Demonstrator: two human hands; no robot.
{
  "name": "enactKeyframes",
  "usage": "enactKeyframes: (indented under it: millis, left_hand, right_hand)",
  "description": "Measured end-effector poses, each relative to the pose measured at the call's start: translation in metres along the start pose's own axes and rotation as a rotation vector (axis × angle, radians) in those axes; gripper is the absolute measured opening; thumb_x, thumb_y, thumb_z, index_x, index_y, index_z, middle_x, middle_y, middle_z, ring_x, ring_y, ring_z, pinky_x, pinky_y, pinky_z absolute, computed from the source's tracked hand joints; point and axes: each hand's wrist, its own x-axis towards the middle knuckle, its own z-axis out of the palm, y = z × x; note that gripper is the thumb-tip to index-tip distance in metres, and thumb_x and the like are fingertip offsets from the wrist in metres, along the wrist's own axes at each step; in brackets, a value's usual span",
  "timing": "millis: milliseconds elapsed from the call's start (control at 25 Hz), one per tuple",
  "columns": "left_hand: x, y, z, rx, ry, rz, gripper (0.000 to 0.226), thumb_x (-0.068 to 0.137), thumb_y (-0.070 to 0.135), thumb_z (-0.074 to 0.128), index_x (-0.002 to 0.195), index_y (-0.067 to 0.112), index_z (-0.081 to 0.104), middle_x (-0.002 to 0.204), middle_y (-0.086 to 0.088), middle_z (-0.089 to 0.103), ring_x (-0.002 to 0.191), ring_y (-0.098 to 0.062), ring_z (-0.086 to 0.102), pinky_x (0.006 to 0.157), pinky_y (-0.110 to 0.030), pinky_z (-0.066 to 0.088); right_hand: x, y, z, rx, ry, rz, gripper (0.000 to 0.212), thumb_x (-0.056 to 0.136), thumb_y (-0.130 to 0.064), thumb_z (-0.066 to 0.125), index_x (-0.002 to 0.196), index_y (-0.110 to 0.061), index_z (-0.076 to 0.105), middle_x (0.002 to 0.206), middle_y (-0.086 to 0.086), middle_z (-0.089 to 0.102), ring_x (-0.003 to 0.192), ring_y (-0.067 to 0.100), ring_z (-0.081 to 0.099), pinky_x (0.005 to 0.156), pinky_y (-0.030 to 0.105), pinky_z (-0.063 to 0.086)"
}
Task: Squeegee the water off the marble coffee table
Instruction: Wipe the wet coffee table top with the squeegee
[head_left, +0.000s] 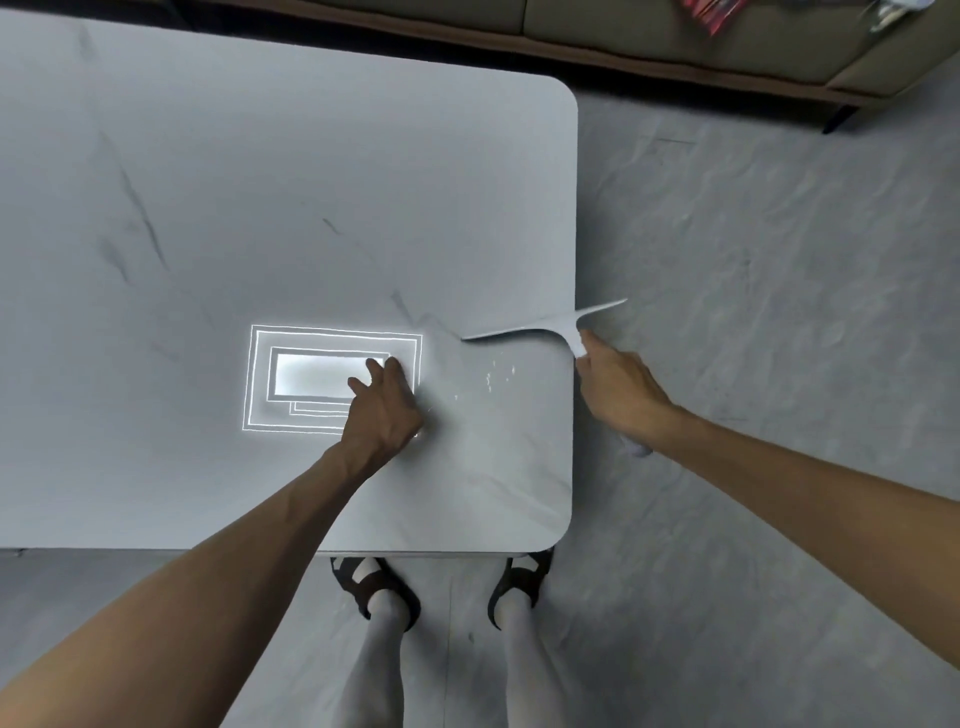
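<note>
A pale grey marble coffee table (260, 182) with dark veins fills the left and middle of the head view. Small water drops (491, 378) glint near its right edge. My right hand (621, 392) grips the handle of a white squeegee (550, 325); its blade hangs over the table's right edge, partly past it, tilted. My left hand (387, 402) rests flat on the tabletop with fingers spread, holding nothing, left of the drops.
A ceiling light's bright rectangular reflection (332, 376) shines on the tabletop under my left hand. A beige sofa (675, 36) stands along the back. Grey stone floor (779, 312) lies right of the table. My feet in dark sandals (374, 587) stand at the near edge.
</note>
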Motion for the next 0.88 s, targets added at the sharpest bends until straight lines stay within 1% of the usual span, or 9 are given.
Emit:
enactKeyframes:
  millis: [80,120,200,280,400,560,640,800,880]
  left_hand:
    - [-0.013,-0.019,-0.006,-0.128,0.134,0.049,0.036,0.085,0.007,0.050,0.120,0.004,0.046,0.115,-0.019,0.059,0.105,-0.042,0.057,0.087,-0.047,0.050]
    - [-0.019,-0.033,-0.008,-0.207,0.168,0.027,0.034,0.088,0.008,0.048,0.123,0.005,0.047,0.112,-0.018,0.064,0.104,-0.041,0.060,0.087,-0.045,0.051]
    - [-0.030,-0.061,-0.015,-0.318,0.227,-0.079,0.038,0.097,0.018,0.043,0.134,0.009,0.044,0.121,-0.016,0.065,0.112,-0.037,0.060,0.096,-0.044,0.049]
    - [-0.034,-0.085,-0.019,-0.330,0.287,-0.159,0.041,0.100,0.023,0.039,0.139,0.010,0.041,0.129,-0.016,0.062,0.119,-0.036,0.057,0.100,-0.041,0.045]
    - [-0.033,-0.101,-0.009,-0.251,0.268,-0.175,0.046,0.097,0.012,0.038,0.143,0.008,0.038,0.130,-0.017,0.060,0.121,-0.036,0.056,0.100,-0.039,0.042]
    - [-0.045,-0.082,0.018,-0.180,0.158,-0.064,0.056,0.090,0.001,0.046,0.144,0.006,0.032,0.140,-0.019,0.047,0.125,-0.034,0.050,0.099,-0.040,0.043]
    - [-0.050,-0.060,0.041,-0.049,0.189,0.019,0.053,0.088,-0.001,0.045,0.141,0.003,0.035,0.138,-0.020,0.044,0.123,-0.033,0.049,0.100,-0.042,0.043]
    - [-0.053,-0.001,0.082,0.224,0.207,0.062,0.052,0.086,-0.009,0.021,0.137,-0.012,0.032,0.133,-0.027,0.041,0.114,-0.037,0.045,0.096,-0.046,0.039]
    - [-0.053,0.023,0.094,0.341,0.176,0.120,0.045,0.086,-0.007,0.038,0.129,-0.019,0.044,0.130,-0.035,0.049,0.111,-0.046,0.055,0.092,-0.051,0.047]
  right_hand:
    - [-0.006,-0.003,0.004,-0.005,0.023,-0.113,0.023,0.100,-0.023,0.032,0.120,-0.028,0.042,0.074,0.005,0.056,0.061,0.021,0.054,0.051,0.030,0.041]
    - [-0.006,-0.009,0.007,-0.031,0.007,-0.207,0.026,0.101,-0.026,0.032,0.126,-0.029,0.041,0.075,0.005,0.058,0.063,0.021,0.056,0.052,0.031,0.041]
    - [-0.004,-0.028,0.018,-0.161,-0.103,-0.398,0.034,0.102,-0.035,0.033,0.135,-0.031,0.038,0.088,0.006,0.064,0.073,0.024,0.061,0.058,0.032,0.041]
    - [-0.001,-0.050,0.038,-0.321,-0.251,-0.543,0.037,0.101,-0.042,0.033,0.138,-0.039,0.036,0.112,0.003,0.065,0.098,0.026,0.062,0.073,0.031,0.041]
    - [-0.002,-0.073,0.069,-0.537,-0.363,-0.721,0.038,0.101,-0.042,0.031,0.138,-0.046,0.037,0.129,-0.002,0.061,0.114,0.026,0.056,0.087,0.033,0.041]
    - [0.008,-0.051,0.068,-0.633,-0.324,-0.668,0.037,0.100,-0.043,0.028,0.135,-0.056,0.033,0.125,-0.003,0.060,0.112,0.031,0.056,0.089,0.047,0.046]
    - [0.020,-0.023,0.047,-0.645,-0.253,-0.652,0.038,0.100,-0.044,0.028,0.136,-0.056,0.034,0.131,-0.004,0.059,0.116,0.029,0.056,0.090,0.042,0.045]
    - [0.048,0.033,-0.013,-0.620,-0.102,-0.591,0.038,0.099,-0.042,0.030,0.135,-0.053,0.039,0.136,-0.005,0.057,0.116,0.025,0.058,0.081,0.035,0.044]
    - [0.064,0.056,-0.038,-0.608,-0.048,-0.574,0.037,0.100,-0.041,0.032,0.133,-0.053,0.043,0.129,-0.004,0.062,0.108,0.027,0.061,0.072,0.033,0.041]
